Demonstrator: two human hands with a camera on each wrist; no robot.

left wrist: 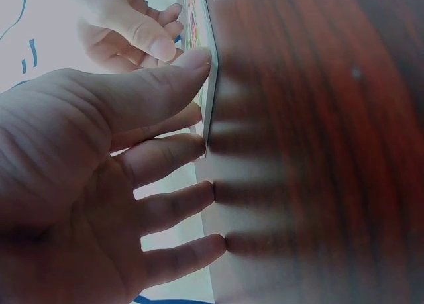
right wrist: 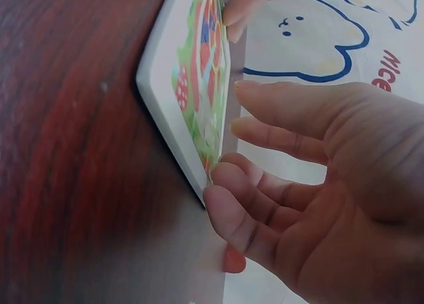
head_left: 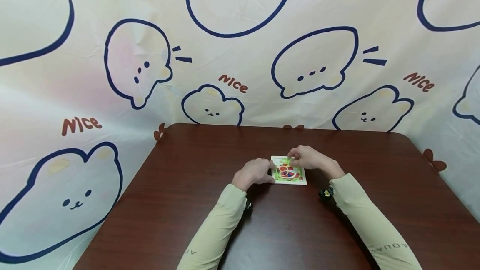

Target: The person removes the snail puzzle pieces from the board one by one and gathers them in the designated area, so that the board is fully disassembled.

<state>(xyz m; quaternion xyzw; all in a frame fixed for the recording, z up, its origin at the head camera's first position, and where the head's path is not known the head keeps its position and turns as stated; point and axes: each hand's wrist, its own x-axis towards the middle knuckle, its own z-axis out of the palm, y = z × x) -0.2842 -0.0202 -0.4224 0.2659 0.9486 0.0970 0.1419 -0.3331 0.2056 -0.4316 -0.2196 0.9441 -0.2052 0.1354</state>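
Note:
A small square board (head_left: 279,182) with a raised white rim lies flat on the table, a bright green, red and blue picture (right wrist: 207,59) inside it. At its left side my left hand (head_left: 256,171) touches the edge; the thumb (left wrist: 156,92) lies over the rim by the near corner. Its other fingers are fairly straight, the lower two with their tips on the tabletop. My right hand (head_left: 308,157) is over the far right part of the board. Loosely bent fingers (right wrist: 232,214) of that hand meet the rim, while thumb and forefinger stand apart with nothing visible between them.
The dark brown wooden table (head_left: 180,170) reaches back to a pale cloth backdrop (head_left: 255,74) printed with blue-outlined cartoon bears. Dark wrist-worn devices (head_left: 326,193) sit at both cuffs, below light green sleeves (head_left: 217,224).

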